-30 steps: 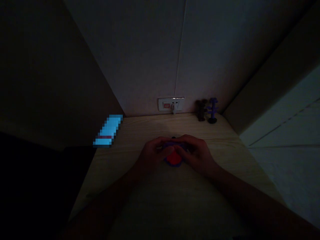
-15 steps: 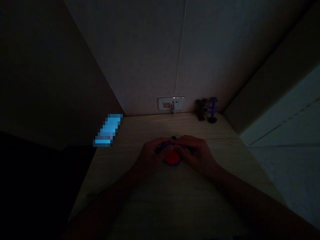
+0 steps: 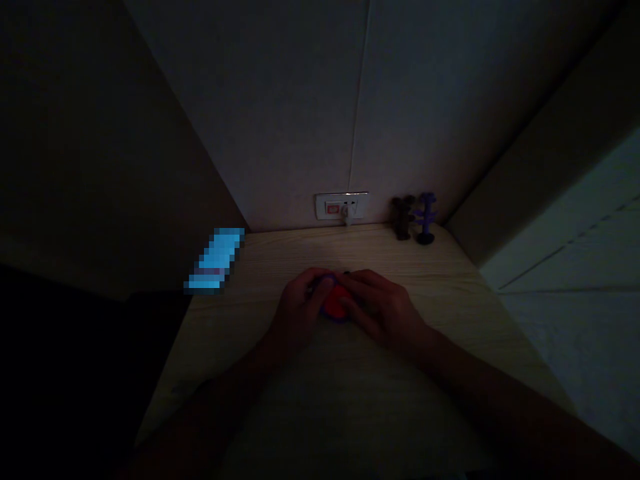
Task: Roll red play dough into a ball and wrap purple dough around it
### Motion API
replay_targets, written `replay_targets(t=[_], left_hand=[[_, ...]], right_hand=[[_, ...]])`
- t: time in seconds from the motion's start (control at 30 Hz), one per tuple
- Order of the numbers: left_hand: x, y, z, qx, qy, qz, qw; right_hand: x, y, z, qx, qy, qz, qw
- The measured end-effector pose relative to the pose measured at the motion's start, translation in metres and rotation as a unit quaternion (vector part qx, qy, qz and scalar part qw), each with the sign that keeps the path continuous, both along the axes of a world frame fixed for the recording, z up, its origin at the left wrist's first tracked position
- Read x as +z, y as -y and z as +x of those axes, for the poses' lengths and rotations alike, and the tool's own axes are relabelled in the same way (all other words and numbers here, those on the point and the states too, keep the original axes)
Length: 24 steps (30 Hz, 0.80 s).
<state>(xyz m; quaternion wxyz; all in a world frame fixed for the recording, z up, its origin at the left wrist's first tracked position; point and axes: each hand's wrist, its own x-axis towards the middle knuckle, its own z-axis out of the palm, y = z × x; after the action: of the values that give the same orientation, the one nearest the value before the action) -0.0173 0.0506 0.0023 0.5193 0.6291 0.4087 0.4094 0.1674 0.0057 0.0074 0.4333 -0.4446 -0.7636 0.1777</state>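
Note:
In dim light, a round red disc with a blue-purple rim (image 3: 336,305) lies low over the wooden tabletop between my hands. My left hand (image 3: 300,303) is closed on its left side, thumb over the upper left of the red face and fingers curled behind. From the right, my right hand (image 3: 387,303) grips the disc's edge, with the thumb on the red face and the fingers along the far rim. A small dark piece (image 3: 347,273) shows just beyond the right fingertips; its kind cannot be made out. The disc's far side is partly hidden by fingers.
A bright, pixelated blue phone-like rectangle (image 3: 216,261) is at the table's left edge. A dark brown figure (image 3: 403,219) and a purple branched stand on a black base (image 3: 426,220) stand by the wall. Above the table (image 3: 280,250) is a wall socket (image 3: 325,215) with a plug.
The disc has shifted slightly left and away from me. My right thumb now lies lower on its right side, and the left thumb sits at the upper left.

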Motion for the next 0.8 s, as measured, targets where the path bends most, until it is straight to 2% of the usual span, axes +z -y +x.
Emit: replay_targets(t=[0.1, 0.2, 0.27, 0.33, 0.43, 0.5, 0.57, 0.7, 0.8], left_hand=[[-0.0035, -0.0006, 0.0004, 0.007, 0.023, -0.021, 0.999], [-0.004, -0.0009, 0.0003, -0.016, 0.027, -0.024, 0.999], [-0.0014, -0.001, 0.0004, -0.03, 0.012, -0.008, 0.999], [0.0013, -0.0009, 0.0005, -0.028, 0.002, 0.008, 1.0], [0.001, 0.0003, 0.0008, -0.014, 0.006, 0.019, 1.0], [-0.0019, 0.0021, 0.0011, -0.015, 0.01, 0.011, 1.0], [-0.0046, 0.0044, 0.0013, -0.023, 0.013, -0.007, 1.0], [-0.0043, 0.0083, 0.0022, -0.036, 0.022, -0.045, 0.998], [-0.0024, 0.0087, 0.0038, -0.048, 0.042, -0.072, 0.995]], right_hand=[[0.0002, 0.0015, -0.0018, 0.008, 0.068, 0.03, 0.997], [-0.0005, 0.0023, -0.0022, 0.03, 0.064, 0.035, 0.997], [-0.002, 0.0026, -0.0022, 0.017, 0.019, 0.013, 1.0], [-0.0045, 0.0025, -0.0029, -0.027, -0.061, -0.045, 0.997], [-0.008, 0.0015, -0.0049, -0.072, -0.178, -0.139, 0.971], [-0.0079, 0.0006, -0.006, -0.077, -0.201, -0.158, 0.964], [-0.0056, -0.0001, -0.006, -0.082, -0.184, -0.134, 0.97], [-0.0006, -0.0007, -0.0035, -0.064, -0.114, -0.019, 0.991], [-0.0005, -0.0003, -0.0012, -0.047, -0.066, 0.033, 0.996]])
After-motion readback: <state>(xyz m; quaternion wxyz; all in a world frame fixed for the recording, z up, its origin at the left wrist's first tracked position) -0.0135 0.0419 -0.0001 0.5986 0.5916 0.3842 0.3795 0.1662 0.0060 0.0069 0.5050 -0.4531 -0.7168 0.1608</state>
